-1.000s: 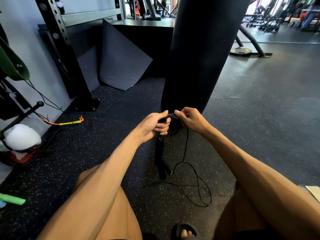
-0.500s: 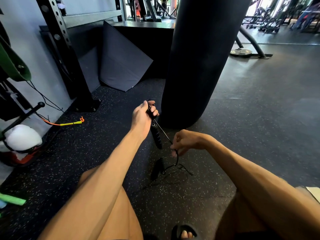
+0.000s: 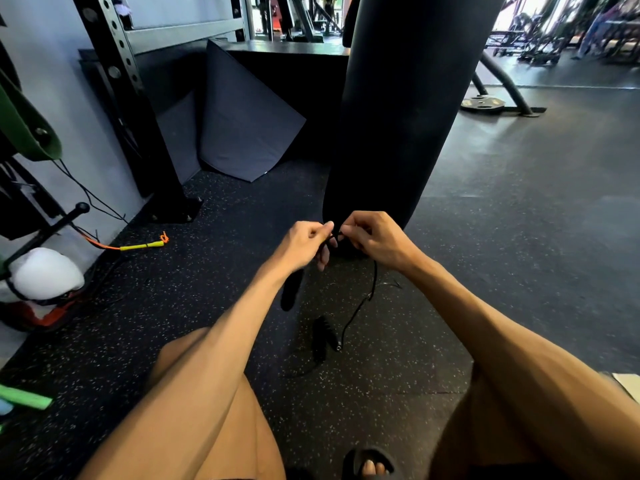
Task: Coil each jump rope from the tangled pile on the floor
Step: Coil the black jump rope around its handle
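A thin black jump rope (image 3: 372, 285) hangs from both my hands, which meet just in front of the punching bag. My left hand (image 3: 304, 244) pinches the rope's coiled part, and one black handle (image 3: 290, 291) dangles below it. My right hand (image 3: 375, 237) pinches the cord beside it, fingertips nearly touching the left. The cord drops from the right hand to the second black handle (image 3: 323, 337), which lies on the floor. How many loops sit in the left hand is hidden by the fingers.
A big black punching bag (image 3: 398, 105) stands right behind my hands. Another jump rope with a yellow handle and orange cord (image 3: 140, 245) lies at the left by the rack post (image 3: 138, 109). A dark mat (image 3: 242, 123) leans at the back. My knees frame the speckled floor.
My right hand rose from low near the floor back up to my left hand, bringing more cord with it. The loose loop on the floor has shrunk.
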The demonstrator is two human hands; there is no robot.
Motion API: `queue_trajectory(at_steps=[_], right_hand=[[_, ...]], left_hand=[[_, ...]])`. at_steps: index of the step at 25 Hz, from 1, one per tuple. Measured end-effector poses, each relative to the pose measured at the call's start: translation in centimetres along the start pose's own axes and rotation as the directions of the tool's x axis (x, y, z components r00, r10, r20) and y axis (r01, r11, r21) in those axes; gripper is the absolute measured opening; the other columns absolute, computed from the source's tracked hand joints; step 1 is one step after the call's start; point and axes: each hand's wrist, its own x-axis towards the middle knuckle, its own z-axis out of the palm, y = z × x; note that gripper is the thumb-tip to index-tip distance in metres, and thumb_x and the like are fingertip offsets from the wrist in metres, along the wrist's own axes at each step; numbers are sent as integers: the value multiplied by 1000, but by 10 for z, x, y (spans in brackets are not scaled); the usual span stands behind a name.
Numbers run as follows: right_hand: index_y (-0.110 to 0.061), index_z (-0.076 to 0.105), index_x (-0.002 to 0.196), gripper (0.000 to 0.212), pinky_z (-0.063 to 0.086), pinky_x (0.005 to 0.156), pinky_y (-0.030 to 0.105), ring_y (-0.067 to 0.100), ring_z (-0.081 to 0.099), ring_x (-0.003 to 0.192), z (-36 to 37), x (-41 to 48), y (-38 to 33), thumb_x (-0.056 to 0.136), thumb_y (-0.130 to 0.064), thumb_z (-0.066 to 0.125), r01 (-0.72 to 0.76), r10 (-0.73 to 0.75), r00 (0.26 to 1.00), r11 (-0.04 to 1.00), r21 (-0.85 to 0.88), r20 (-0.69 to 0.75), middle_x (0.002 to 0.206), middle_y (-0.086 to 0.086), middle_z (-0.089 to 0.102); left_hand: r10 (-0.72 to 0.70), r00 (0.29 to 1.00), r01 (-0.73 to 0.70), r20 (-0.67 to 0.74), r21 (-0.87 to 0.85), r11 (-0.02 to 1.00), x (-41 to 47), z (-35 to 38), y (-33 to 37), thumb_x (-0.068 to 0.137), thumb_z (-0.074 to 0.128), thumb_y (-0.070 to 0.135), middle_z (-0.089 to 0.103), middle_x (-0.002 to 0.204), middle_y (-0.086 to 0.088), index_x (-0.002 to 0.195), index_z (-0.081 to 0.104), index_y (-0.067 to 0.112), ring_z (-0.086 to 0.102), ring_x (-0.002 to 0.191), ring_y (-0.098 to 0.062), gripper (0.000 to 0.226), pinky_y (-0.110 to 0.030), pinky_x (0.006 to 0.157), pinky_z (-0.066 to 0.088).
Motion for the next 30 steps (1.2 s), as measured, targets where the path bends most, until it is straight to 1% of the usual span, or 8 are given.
queue_trajectory(at_steps=[4,10,15,19,22,24,27,30], right_hand=[[-11,67,85,18,43,55,27,8,52,58,2,4,9,97,-22,59,-37,39,992,999,24,-121,67,-4,59],[-3,63,87,40,38,54,24,9,47,60,8,2,26,97,-42,56,-209,230,969,959,192,-94,67,0,52],[-6,61,88,58,48,64,32,20,60,63,17,-7,26,103,-52,31,-482,436,874,833,272,213,67,10,61],[-5,58,93,50,51,70,34,21,69,69,29,-15,33,104,-48,35,-591,478,720,803,82,503,77,17,72],[-3,62,84,36,54,68,33,23,72,71,32,-20,34,104,-28,47,-584,471,602,810,-47,645,81,18,74],[1,60,87,30,57,64,35,26,71,65,31,-22,29,103,-21,49,-607,469,594,794,-18,654,77,19,71],[-1,57,94,19,53,56,31,20,61,60,27,-20,16,101,-17,51,-499,379,739,863,75,558,73,13,62],[0,62,95,22,45,57,28,18,53,63,17,-13,5,101,-18,52,-293,219,878,949,116,426,69,5,57]], left_hand=[[-91,961,157,262,-243,957,-6,9,10,105,30,45,33,42,0,71,57,3,28,35,-12,60,-23,42,30],[-31,938,226,344,-542,809,-10,11,20,103,40,35,20,45,5,69,49,11,15,40,-10,42,-26,47,24],[-33,968,225,250,-793,567,-6,4,19,103,37,30,20,51,6,77,51,10,17,43,-9,35,-26,52,23],[-109,993,76,38,-928,364,2,-5,15,105,32,27,30,59,3,88,55,7,27,50,-10,35,-27,62,30],[-189,962,-91,-196,-887,453,8,-9,11,107,31,22,38,64,-1,92,55,4,36,53,-11,33,-26,61,34],[-195,910,-151,-367,-731,666,10,-13,7,107,34,20,43,64,-3,92,56,3,43,52,-11,31,-25,58,39],[-70,872,-118,-485,-345,931,14,-16,-7,105,39,20,56,62,-5,93,58,2,55,50,-14,28,-27,57,48],[-32,933,-41,-358,-194,980,15,-13,-15,104,44,20,64,63,-11,91,58,-1,61,49,-20,28,-30,54,51]])
